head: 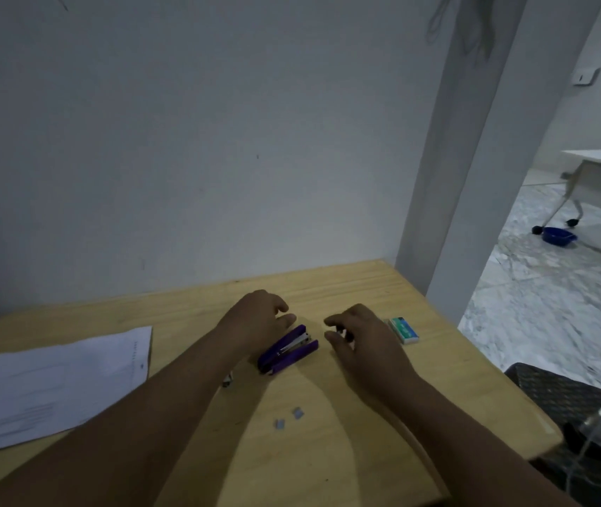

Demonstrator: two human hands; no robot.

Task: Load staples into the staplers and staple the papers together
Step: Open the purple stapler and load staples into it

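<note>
Right now my left hand (259, 316) rests loosely on the far end of the open purple stapler (288, 351) mid-tabletop; my right hand (355, 334), pinching something small and dark, sits just right, its tray running near-left to far-right.

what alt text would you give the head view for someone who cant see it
Two bare hands hover over a wooden table on either side of a purple stapler lying opened: left hand beside it, right hand pinching something small and dark. Papers lie far left, a staple box right, two staple strips nearer.
</note>
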